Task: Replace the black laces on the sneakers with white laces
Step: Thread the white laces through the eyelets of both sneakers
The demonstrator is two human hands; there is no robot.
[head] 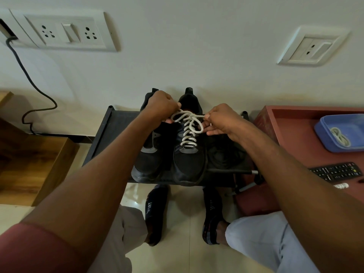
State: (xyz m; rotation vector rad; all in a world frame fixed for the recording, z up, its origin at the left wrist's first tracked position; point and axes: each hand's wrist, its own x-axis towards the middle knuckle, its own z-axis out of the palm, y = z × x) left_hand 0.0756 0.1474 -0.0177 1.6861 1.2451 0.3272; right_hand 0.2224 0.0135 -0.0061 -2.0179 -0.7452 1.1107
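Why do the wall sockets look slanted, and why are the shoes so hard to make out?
Head view: the wide-angle lens bends the edges, tilting the socket plate; dim light merges the black sneakers with the dark rack, so only the white lace stands out.

left hand: fingers curled, pinching white lace | right hand: pinching the lace's other end | both forearms stretched forward, converging

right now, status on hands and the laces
Left hand and right hand each pinching the white lace, tying a bow. Right sneaker fully laced white. Left sneaker shows no white lace. Nothing in the way.
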